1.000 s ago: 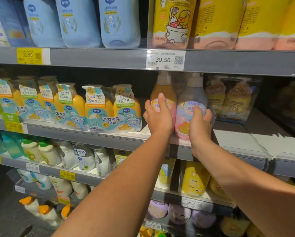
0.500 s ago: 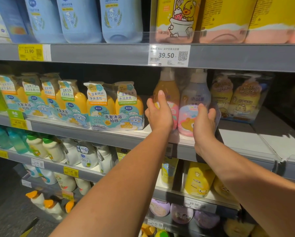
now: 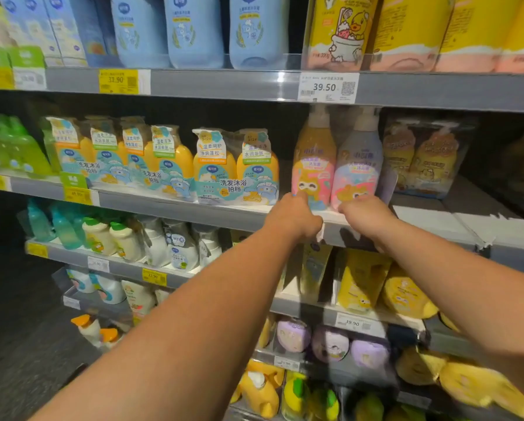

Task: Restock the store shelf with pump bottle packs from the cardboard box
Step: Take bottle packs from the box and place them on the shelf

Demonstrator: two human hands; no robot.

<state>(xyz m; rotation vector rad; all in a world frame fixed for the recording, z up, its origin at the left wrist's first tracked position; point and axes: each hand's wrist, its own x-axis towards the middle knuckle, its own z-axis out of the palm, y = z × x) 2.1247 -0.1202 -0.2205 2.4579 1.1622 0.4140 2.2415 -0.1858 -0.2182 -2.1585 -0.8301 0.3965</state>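
Note:
A pump bottle pack [image 3: 336, 159], one orange and one lavender bottle in clear wrap, stands upright on the middle shelf [image 3: 430, 217] under the 39.50 price tag [image 3: 327, 88]. My left hand [image 3: 297, 218] has curled fingers on the pack's lower left front. My right hand [image 3: 368, 217] does the same at its lower right front, by the shelf's front edge. A second, similar pack [image 3: 421, 159] stands further back to the right. No cardboard box is in view.
Yellow-and-blue twin packs [image 3: 233, 168] fill the same shelf just left of my hands. Bare white shelf surface lies to the right of the pack. Blue and yellow bottles line the shelf above; pouches and small bottles fill the shelves below.
Both hands have slid down from the bottles' fronts to the pack's base. The pack stands a little deeper on the shelf, and the camera has moved closer.

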